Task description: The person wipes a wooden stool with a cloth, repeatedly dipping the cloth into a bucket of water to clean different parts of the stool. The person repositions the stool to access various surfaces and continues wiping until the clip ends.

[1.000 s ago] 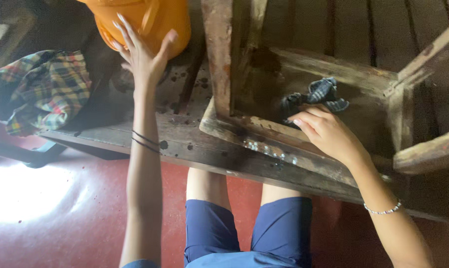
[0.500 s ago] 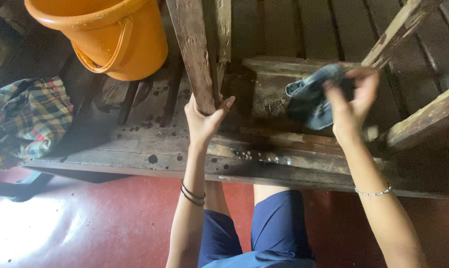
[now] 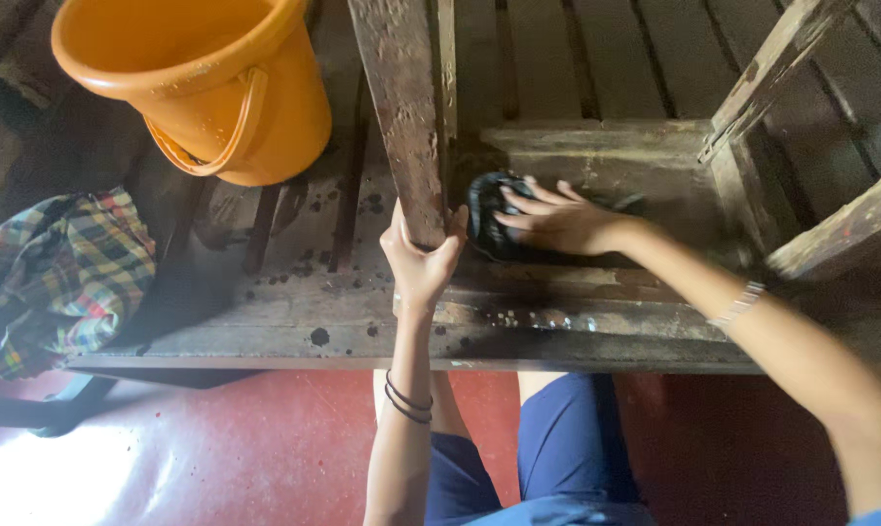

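— Where do we stand with this wiping?

— Our right hand (image 3: 562, 219) presses the dark cloth (image 3: 494, 229) flat onto the low wooden shelf (image 3: 645, 175) of the frame, fingers spread apart over it. Our left hand (image 3: 421, 258) has its fingers clamped around the upright wooden post (image 3: 401, 107), steadying it.

— How much looks done?

— We judge it partly done: the wood near the cloth looks dark and wet, while the slats further back look drier and grimy. The front edge of the surface (image 3: 362, 336) shows spots and droplets, so we would say plenty is left.

— What's around us?

— An orange bucket (image 3: 202, 83) stands to the left, well apart from the cloth, and a plaid fabric (image 3: 65, 273) lies at the far left edge. The post and the slanted legs (image 3: 762, 88) crowd the shelf, so our reach into its corners looks cramped.
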